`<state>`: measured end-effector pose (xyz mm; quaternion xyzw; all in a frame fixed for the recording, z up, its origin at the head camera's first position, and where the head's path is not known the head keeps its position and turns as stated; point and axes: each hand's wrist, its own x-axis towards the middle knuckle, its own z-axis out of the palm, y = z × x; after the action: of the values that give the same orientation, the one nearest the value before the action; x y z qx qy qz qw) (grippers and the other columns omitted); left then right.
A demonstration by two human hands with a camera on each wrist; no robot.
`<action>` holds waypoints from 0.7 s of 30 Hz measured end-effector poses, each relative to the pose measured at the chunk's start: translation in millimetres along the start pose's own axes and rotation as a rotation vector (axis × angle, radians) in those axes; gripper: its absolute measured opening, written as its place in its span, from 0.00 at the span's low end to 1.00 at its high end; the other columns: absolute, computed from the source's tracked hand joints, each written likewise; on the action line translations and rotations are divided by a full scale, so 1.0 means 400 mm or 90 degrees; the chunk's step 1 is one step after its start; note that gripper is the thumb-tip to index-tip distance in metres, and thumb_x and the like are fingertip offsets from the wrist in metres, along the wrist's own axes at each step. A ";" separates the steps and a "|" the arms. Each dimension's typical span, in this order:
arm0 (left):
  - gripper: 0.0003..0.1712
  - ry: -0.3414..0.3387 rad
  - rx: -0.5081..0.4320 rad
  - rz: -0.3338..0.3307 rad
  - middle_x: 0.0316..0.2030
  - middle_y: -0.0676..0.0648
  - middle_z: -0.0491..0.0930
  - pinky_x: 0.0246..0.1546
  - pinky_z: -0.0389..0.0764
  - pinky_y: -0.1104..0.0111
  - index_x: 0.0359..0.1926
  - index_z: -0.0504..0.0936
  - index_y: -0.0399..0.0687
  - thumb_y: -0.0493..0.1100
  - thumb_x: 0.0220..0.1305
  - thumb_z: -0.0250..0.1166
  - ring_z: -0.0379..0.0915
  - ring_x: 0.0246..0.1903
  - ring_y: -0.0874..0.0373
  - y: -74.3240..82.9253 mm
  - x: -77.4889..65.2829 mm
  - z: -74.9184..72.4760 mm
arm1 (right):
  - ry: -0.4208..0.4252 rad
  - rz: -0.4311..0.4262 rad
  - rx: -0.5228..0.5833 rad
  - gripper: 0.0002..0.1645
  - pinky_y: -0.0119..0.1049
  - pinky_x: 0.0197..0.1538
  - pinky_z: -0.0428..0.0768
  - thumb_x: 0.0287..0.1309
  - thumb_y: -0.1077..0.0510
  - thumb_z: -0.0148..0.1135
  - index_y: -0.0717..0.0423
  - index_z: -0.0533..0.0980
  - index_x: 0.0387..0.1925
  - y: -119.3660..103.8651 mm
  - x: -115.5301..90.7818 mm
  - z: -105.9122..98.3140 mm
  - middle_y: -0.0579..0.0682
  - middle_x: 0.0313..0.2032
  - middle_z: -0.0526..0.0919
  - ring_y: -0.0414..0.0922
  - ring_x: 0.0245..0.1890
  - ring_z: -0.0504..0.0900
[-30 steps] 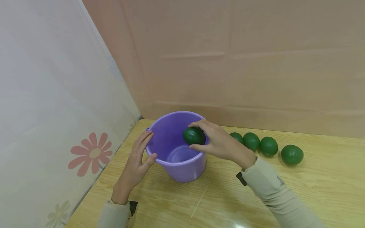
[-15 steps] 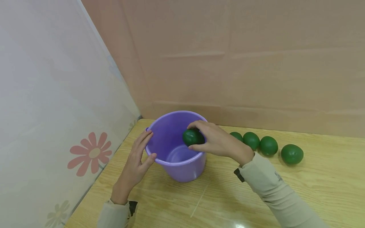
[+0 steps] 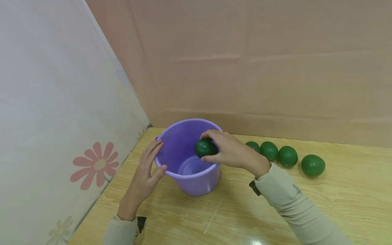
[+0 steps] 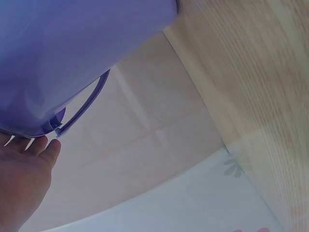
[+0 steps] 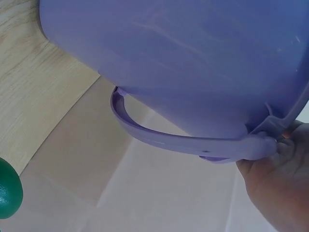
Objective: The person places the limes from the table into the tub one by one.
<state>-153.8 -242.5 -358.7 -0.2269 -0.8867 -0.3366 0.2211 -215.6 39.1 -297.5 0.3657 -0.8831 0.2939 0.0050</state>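
Observation:
A purple bucket stands on the wooden table with its mouth tilted toward the head camera. My left hand rests on its left rim, fingers fairly straight and thumb spread apart at the near side. Over the right rim reaches my right hand, which holds a dark green, glossy, egg-shaped object between thumb and fingers, just inside the mouth. The right wrist view shows that hand beside the bucket's handle; what it holds is hidden there. In the left wrist view, the left fingertips touch the rim.
Several similar green egg-shaped objects lie in a row on the table, right of the bucket; the right arm partly covers the nearest. A tan sheet rises behind. A flowered white panel bounds the left side.
The right hand has shifted very slightly left with the green egg-shaped object, still within the bucket's mouth. The left hand stays on the rim, and the bucket has hardly moved.

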 end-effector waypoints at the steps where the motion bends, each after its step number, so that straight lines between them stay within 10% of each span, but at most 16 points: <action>1: 0.35 0.000 -0.001 0.000 0.69 0.46 0.53 0.62 0.56 0.43 0.67 0.59 0.47 0.41 0.60 0.59 0.42 0.70 0.50 -0.001 0.000 0.000 | -0.002 0.002 0.000 0.32 0.35 0.50 0.74 0.46 0.43 0.66 0.50 0.69 0.52 -0.001 0.000 0.000 0.43 0.48 0.76 0.39 0.46 0.74; 21: 0.35 0.004 -0.004 0.005 0.69 0.47 0.53 0.63 0.56 0.43 0.67 0.59 0.45 0.40 0.59 0.59 0.42 0.70 0.50 -0.014 -0.004 0.000 | 0.005 0.001 0.009 0.30 0.38 0.58 0.72 0.50 0.44 0.64 0.51 0.69 0.53 -0.012 -0.006 0.004 0.42 0.50 0.75 0.39 0.53 0.73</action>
<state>-155.7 -246.6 -362.2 -0.2301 -0.8839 -0.3396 0.2246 -210.3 37.0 -297.0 0.3637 -0.8814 0.3013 0.0058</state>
